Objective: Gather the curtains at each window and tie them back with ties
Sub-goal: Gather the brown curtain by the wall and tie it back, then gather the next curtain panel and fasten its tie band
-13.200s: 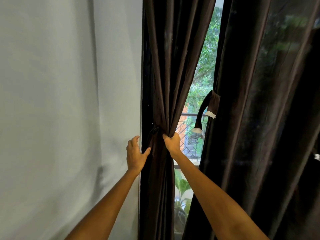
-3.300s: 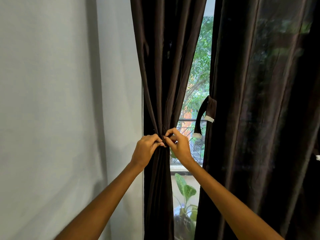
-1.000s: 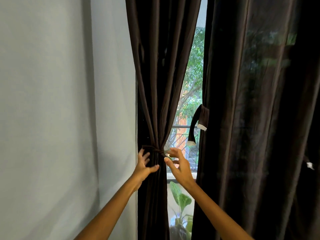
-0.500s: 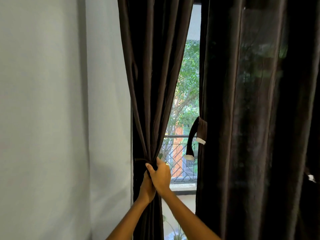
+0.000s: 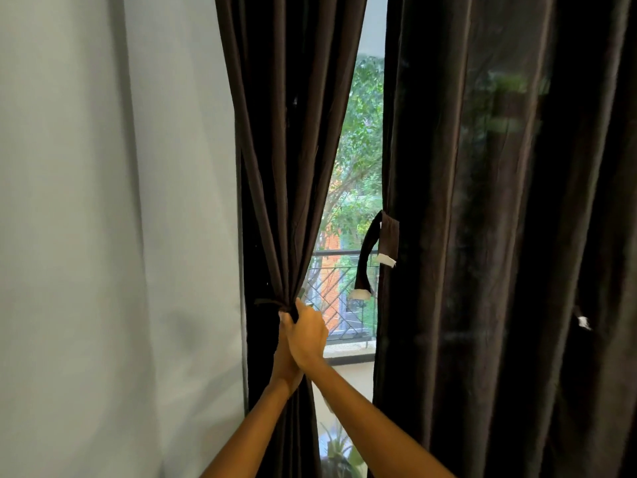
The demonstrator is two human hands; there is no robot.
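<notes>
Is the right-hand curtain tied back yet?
No, the right curtain hangs loose, and its tie dangles open at its edge.

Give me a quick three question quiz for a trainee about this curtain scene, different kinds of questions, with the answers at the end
1. True or false: the right curtain is gathered and tied.
2. Where do both hands grip? A) the left curtain at its tie B) the hanging tie C) the wall
3. Fill in: the right hand overlaps the ___ hand.

Key: 1 false; 2 A; 3 left.

Curtain (image 5: 289, 139) dark cloth, faint sheen; wall (image 5: 103, 201) matt.
</notes>
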